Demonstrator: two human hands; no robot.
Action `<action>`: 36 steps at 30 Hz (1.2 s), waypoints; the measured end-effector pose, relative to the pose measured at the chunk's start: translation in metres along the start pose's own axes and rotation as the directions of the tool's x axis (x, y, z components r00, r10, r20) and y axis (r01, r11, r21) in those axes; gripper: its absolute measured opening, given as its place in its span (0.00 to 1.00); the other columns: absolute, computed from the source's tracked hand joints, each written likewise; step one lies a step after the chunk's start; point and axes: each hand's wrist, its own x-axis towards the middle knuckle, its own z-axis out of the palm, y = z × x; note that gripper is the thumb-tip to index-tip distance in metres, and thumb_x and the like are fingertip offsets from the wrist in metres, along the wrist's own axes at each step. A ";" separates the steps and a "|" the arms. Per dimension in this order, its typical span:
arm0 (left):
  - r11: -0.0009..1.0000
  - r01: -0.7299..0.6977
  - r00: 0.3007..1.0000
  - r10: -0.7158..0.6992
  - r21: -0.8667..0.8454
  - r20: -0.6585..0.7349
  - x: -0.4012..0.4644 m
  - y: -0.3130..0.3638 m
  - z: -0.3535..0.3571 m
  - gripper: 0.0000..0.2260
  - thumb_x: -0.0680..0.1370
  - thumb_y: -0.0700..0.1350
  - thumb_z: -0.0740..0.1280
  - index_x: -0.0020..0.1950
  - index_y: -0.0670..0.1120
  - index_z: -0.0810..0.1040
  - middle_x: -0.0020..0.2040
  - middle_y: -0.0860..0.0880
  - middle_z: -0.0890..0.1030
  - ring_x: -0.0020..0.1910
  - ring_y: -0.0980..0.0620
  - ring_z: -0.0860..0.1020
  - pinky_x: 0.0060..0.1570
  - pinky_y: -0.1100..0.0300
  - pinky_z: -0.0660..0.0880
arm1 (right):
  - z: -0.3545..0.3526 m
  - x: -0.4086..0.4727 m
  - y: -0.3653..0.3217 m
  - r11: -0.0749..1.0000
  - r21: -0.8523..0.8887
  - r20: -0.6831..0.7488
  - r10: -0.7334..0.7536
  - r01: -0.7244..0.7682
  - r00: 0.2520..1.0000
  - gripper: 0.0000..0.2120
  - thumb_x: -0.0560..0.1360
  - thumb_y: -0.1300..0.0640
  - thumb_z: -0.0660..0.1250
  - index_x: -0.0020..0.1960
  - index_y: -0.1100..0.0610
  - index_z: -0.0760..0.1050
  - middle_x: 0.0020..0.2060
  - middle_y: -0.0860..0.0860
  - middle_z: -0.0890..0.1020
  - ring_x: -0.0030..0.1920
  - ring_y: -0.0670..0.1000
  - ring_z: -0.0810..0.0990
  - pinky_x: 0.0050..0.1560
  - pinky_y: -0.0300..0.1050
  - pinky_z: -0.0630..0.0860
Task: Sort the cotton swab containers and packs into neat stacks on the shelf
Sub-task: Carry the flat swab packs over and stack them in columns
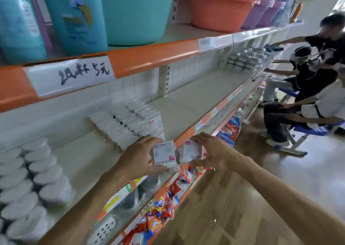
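Observation:
My left hand (139,156) grips a flat cotton swab pack (164,155) at the front edge of the middle shelf (186,106). My right hand (211,151) grips a second swab pack (191,150) right beside it. Both packs are white with a pink mark, and they nearly touch. Behind my left hand, a long row of the same packs (128,121) stands on edge on the shelf. Round white-lidded swab containers (33,177) sit in stacked rows at the shelf's left end.
Teal and orange plastic basins (138,11) and blue bottles fill the shelf above. Colourful snack bags (160,207) lie on the lower shelves. Several people (315,72) sit or reach at the right end of the aisle. Clear containers (246,57) sit far along the shelf.

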 end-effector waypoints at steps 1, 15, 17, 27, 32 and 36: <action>1.000 0.006 1.000 -0.006 0.001 0.002 0.008 0.001 0.001 0.40 0.62 0.74 0.69 0.68 0.53 0.73 0.58 0.61 0.72 0.55 0.62 0.72 0.54 0.63 0.74 | -0.002 0.007 0.007 1.000 0.019 -0.005 -0.003 0.003 1.000 0.40 0.70 0.35 0.74 0.76 0.50 0.66 0.66 0.43 0.74 0.64 0.46 0.75 0.61 0.32 0.67; 0.953 0.237 0.968 -0.214 0.188 -0.132 0.106 -0.011 0.007 0.42 0.65 0.72 0.70 0.74 0.52 0.70 0.67 0.56 0.72 0.65 0.57 0.70 0.62 0.62 0.70 | -0.005 0.188 0.124 0.971 0.064 0.051 -0.234 0.231 0.971 0.40 0.67 0.38 0.77 0.72 0.54 0.70 0.62 0.49 0.76 0.62 0.51 0.76 0.62 0.42 0.71; 0.931 0.305 0.947 -0.273 0.200 -0.170 0.118 -0.011 0.008 0.40 0.67 0.68 0.74 0.75 0.53 0.68 0.69 0.57 0.70 0.66 0.58 0.69 0.63 0.63 0.67 | -0.007 0.216 0.136 0.959 0.057 0.087 -0.281 0.277 0.956 0.41 0.68 0.37 0.77 0.73 0.54 0.69 0.63 0.49 0.75 0.63 0.51 0.75 0.64 0.43 0.70; 0.829 0.513 0.848 -0.450 0.224 -0.279 0.143 -0.003 0.047 0.40 0.67 0.69 0.69 0.75 0.54 0.68 0.70 0.55 0.71 0.68 0.56 0.69 0.66 0.63 0.63 | 0.022 0.308 0.173 0.890 0.059 0.222 -0.454 0.452 0.863 0.42 0.68 0.37 0.76 0.75 0.54 0.66 0.64 0.49 0.73 0.63 0.51 0.74 0.64 0.43 0.69; 0.773 0.583 0.807 -0.514 0.249 -0.291 0.146 0.006 0.055 0.41 0.68 0.72 0.65 0.76 0.54 0.65 0.71 0.56 0.69 0.68 0.57 0.68 0.68 0.62 0.64 | 0.026 0.331 0.173 0.857 0.036 0.327 -0.497 0.515 0.804 0.43 0.69 0.37 0.76 0.76 0.54 0.65 0.65 0.50 0.72 0.65 0.52 0.74 0.66 0.47 0.70; 0.757 0.593 0.801 -0.518 0.274 -0.301 0.149 0.009 0.054 0.39 0.69 0.70 0.68 0.76 0.54 0.66 0.70 0.57 0.69 0.68 0.58 0.67 0.65 0.66 0.63 | 0.031 0.338 0.173 0.830 0.007 0.411 -0.511 0.558 0.755 0.44 0.70 0.39 0.75 0.78 0.55 0.61 0.69 0.51 0.71 0.68 0.52 0.72 0.66 0.43 0.66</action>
